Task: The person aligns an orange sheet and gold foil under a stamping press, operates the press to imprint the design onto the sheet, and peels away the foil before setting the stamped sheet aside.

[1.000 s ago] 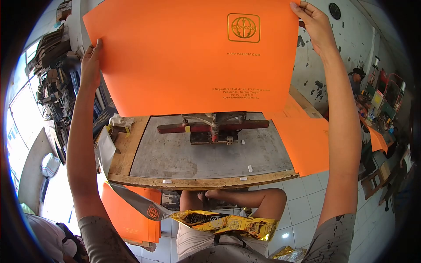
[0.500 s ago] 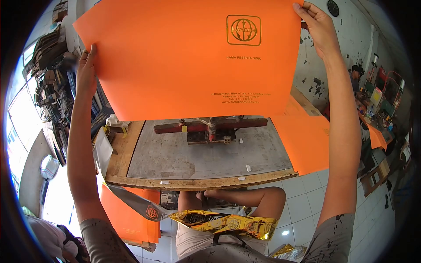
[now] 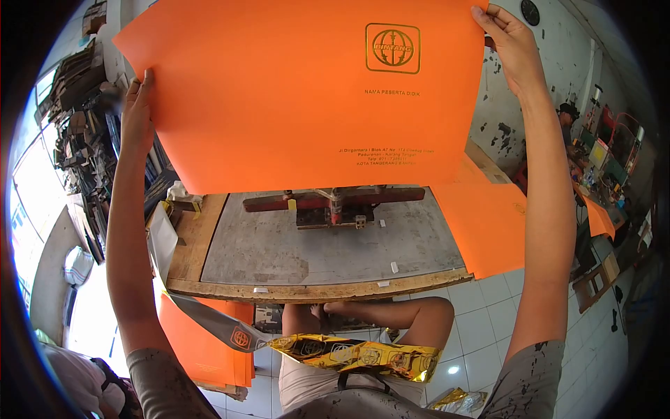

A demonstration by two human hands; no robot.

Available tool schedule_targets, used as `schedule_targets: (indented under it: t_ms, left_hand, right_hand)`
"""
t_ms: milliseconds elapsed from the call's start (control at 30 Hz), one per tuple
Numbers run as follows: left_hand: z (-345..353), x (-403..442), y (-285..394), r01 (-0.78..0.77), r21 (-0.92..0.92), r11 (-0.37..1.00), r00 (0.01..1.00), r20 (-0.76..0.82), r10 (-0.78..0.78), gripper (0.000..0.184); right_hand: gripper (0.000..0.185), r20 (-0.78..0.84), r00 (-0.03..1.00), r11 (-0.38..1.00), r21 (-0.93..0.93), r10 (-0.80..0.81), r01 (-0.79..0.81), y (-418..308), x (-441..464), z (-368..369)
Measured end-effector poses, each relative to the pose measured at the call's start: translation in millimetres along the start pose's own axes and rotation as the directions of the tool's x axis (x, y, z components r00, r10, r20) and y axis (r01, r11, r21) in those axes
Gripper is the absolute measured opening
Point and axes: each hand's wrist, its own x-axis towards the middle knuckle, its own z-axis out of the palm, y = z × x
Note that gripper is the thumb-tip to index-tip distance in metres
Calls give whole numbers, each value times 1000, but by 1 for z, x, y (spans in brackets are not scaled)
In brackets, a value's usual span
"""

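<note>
A large orange sheet point(image 3: 265, 98), with a gold logo and small lettering on its right half, is held up in front of me. My right hand point(image 3: 515, 49) pinches its upper right corner between thumb and fingers. At the left edge, my left hand point(image 3: 138, 115) grips the sheet, its thumb side partly hidden. Below the sheet lies a grey metal plate point(image 3: 279, 258) on a wooden table, with a red and black press part point(image 3: 335, 206) over it. A gold foil strip point(image 3: 363, 355) lies across my lap.
To the right of the plate rests a stack of orange sheets point(image 3: 488, 230); more orange sheets point(image 3: 202, 342) sit below left. Small white pieces dot the plate and the wooden edge point(image 3: 321, 291). Another person point(image 3: 567, 119) is at the far right by a cluttered bench.
The sheet has shifted very slightly to the right at its right edge, along with my right hand. Both hands keep their hold.
</note>
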Motion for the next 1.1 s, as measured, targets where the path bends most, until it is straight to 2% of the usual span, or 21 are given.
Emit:
schedule_targets:
  t_ms: [100,200,300,367,433,500,567,600,633,700,767,800,833,900,933,1000,1033,1067,1100]
  left_hand:
    - [5,-3,0,-5,-13,1000,1000,-2,5,39]
    - [19,-24,6,56,28,998,998,10,-56,42]
    - [50,-75,17,154,184,971,985,44,-165,50]
    - [82,-129,26,179,261,949,974,92,-208,53]
    - [106,-180,20,295,193,936,925,188,-330,51]
    - [138,-228,10,430,243,869,854,203,-479,43]
    - [173,-272,1,599,297,743,706,240,-666,39]
    - [195,-296,-21,544,128,829,768,322,-554,40]
    - [218,-317,-45,475,-54,878,824,377,-423,40]
    - [261,-339,-61,614,-125,779,729,469,-499,38]
    - [310,-344,-81,665,-75,743,669,501,-548,41]
    - [334,-339,-93,698,16,716,606,520,-603,43]
    - [356,-335,-105,726,111,678,533,532,-658,46]
    - [395,-342,-124,865,-143,482,485,488,-726,53]
    - [407,-347,-124,903,-211,375,430,464,-774,60]
    - [397,-379,-125,761,-122,637,612,463,-641,58]
    - [386,-399,-122,659,-72,749,683,473,-556,57]
    - [358,-402,-102,641,68,764,584,603,-543,50]
    - [317,-399,-76,594,199,779,463,707,-534,42]
  right_hand:
    - [17,-33,999,1000,-25,5,-6,3,2,-2]
    - [18,-82,996,999,-18,47,-49,1,-9,-8]
    - [37,-5,994,966,-236,-110,106,60,-14,-58]
    - [31,-12,999,938,-346,-31,25,72,-32,-81]
    - [26,-13,997,902,-424,81,-79,85,-48,-105]
    - [20,-14,973,856,-473,229,-208,110,-64,-133]
    - [16,165,952,820,-559,258,-125,159,-73,-171]
    - [14,249,929,802,-593,273,-77,185,-79,-189]
    - [14,269,900,738,-670,344,-82,207,-85,-204]
    - [13,288,829,594,-802,480,-65,247,-95,-227]
    - [13,162,818,419,-902,551,-104,278,-97,-239]
    - [14,95,810,326,-937,578,-123,295,-100,-246]
    - [19,57,845,287,-951,532,-116,324,-106,-260]
    - [31,-8,906,208,-972,423,-106,375,-117,-286]
    - [37,-9,911,74,-996,411,-43,370,-128,-268]
    - [50,-1,925,-195,-978,380,79,345,-166,-214]
    - [69,108,876,-37,-989,470,141,365,-185,-214]
    - [73,152,826,116,-988,542,106,368,-209,-200]
    - [78,127,652,279,-951,748,-134,382,-239,-194]
